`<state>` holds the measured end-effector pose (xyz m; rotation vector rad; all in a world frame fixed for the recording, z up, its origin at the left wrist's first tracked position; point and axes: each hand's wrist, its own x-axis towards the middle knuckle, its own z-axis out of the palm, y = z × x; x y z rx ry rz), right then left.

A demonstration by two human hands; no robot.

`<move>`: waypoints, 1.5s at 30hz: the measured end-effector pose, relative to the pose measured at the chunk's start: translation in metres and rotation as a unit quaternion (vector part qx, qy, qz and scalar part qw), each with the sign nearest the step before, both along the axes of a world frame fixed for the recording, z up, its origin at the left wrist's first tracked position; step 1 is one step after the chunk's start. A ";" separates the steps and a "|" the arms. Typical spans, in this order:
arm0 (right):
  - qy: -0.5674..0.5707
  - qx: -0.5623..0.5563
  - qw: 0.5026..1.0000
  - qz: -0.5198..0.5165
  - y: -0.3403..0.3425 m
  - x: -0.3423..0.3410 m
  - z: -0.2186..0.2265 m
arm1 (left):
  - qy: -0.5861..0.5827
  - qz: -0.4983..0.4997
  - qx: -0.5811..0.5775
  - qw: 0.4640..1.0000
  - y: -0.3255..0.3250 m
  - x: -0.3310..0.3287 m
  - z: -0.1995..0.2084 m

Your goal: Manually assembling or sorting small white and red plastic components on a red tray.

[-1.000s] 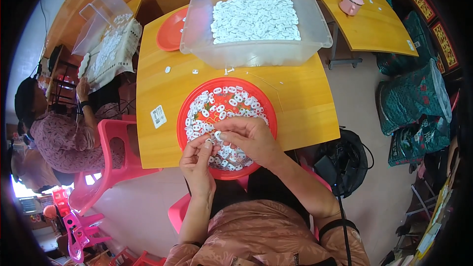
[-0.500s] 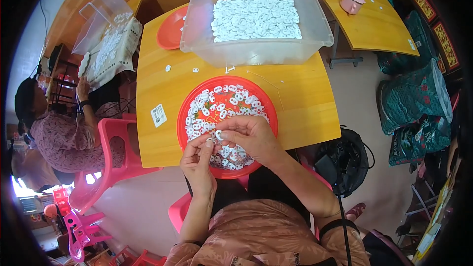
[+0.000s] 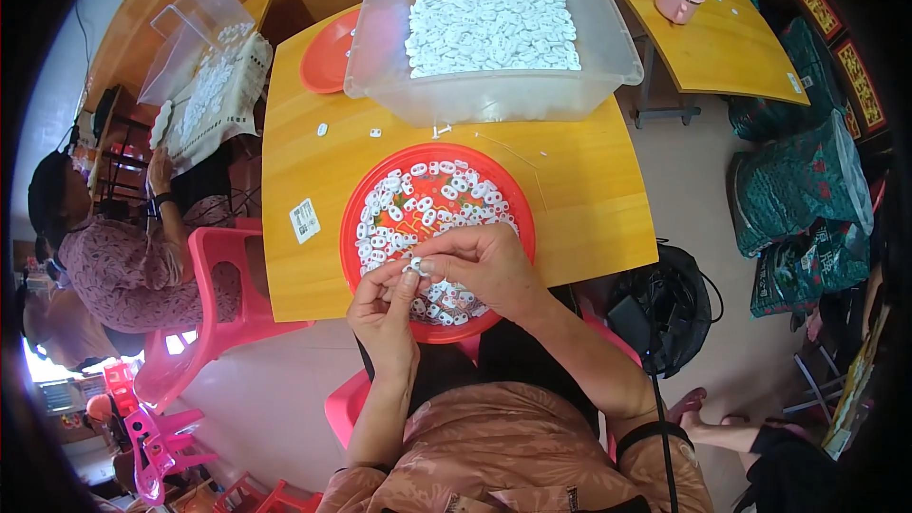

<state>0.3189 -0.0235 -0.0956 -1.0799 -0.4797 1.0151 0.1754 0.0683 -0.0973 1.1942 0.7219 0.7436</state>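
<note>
My left hand (image 3: 385, 318) and my right hand (image 3: 492, 268) meet over the near part of a round red tray (image 3: 525, 214). The fingertips of both pinch at a small white plastic piece (image 3: 415, 265); whether it is one piece or two pressed together, I cannot tell, since the fingers cover most of it. In the tray many loose white oval pieces (image 3: 385, 245), with dark spots or holes, lie spread over a patterned red bottom. My forearms reach in from the lower edge.
Beyond the tray stands a large clear plastic bin (image 3: 494, 100) heaped with white pieces (image 3: 494, 28). An orange-red plate (image 3: 326, 62) sits beside it on the yellow table (image 3: 589, 190). A pink mug (image 3: 678, 0) is on another table. A person (image 3: 133, 261) sits at the left.
My hands have come together, bringing the white piece from the right fingers against the left fingertips. At the lower right, another person's leg and foot have come further into view.
</note>
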 end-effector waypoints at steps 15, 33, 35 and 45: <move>0.097 0.000 0.993 0.072 -0.013 0.020 0.012 | -0.039 -0.238 -0.083 0.967 0.022 -0.002 -0.002; 0.020 -0.069 0.984 0.163 -0.014 0.019 0.014 | -0.070 -0.125 -0.119 0.983 0.012 -0.007 -0.013; 0.024 -0.062 0.984 0.164 -0.014 0.017 0.017 | -0.051 -0.121 -0.089 0.987 0.012 -0.008 -0.018; 0.100 -0.030 0.987 0.124 -0.012 0.008 0.017 | -0.026 -0.053 0.115 0.992 0.000 -0.001 -0.025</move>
